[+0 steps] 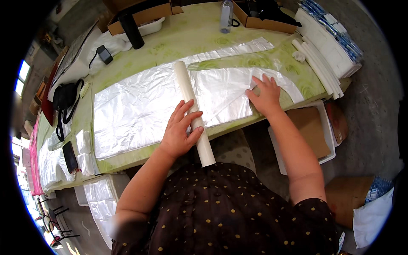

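A long cream-coloured roll (183,80) lies across a stack of thin, shiny clear plastic bags (131,108), with its near end sticking out past the table edge towards me. My left hand (180,131) rests over the roll's nearer half, fingers spread and thumb lying along its side. To the right, my right hand (265,95) is open, its slightly bent fingers touching the plastic near a gap where the green cloth shows. One long plastic strip (229,50) stretches behind the stack, and another curves to the right of my right hand.
A green patterned cloth (165,42) covers the table. At the back stand a black bottle (131,32), a clear bottle (226,17) and cardboard boxes (267,21). White rolls (316,68) lie on the right, a black bag (66,100) and phone (70,156) on the left. A white bin (327,155) stands below.
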{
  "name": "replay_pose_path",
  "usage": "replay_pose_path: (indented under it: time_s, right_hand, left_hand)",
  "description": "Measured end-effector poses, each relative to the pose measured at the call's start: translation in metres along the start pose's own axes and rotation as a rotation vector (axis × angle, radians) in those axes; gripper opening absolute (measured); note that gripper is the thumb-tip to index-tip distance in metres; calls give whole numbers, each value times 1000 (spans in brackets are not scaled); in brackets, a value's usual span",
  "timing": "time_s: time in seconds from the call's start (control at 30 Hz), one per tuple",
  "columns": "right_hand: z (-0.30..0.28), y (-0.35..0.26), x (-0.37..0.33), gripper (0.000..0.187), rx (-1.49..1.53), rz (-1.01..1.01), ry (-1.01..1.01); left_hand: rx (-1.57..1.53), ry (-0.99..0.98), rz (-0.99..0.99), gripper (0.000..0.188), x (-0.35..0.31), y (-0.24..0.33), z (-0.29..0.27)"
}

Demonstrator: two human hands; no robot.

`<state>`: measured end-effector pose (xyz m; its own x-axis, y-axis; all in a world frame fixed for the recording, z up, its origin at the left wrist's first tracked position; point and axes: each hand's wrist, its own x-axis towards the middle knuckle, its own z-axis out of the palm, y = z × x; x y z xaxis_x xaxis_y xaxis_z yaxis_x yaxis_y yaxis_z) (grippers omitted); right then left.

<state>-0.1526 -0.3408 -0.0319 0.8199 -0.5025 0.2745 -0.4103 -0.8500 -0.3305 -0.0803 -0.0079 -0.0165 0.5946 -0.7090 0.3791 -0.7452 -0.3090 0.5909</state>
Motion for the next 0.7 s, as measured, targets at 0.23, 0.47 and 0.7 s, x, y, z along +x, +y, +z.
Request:
replay_pose_path:
  time_s: [0.23,0.47,0.7]
  right_hand:
    - [7,4,-6,50,21,-99,68]
    - [-5,-4,-3,59,213,-238,216]
    - [-78,-158,-26,64,687,-806,62]
  left_hand:
    - [6,45,-15,40,-3,3,0]
    - [-7,149,13,50,-2,-1,2]
    - [-539,426,-122,73,45,26,-8]
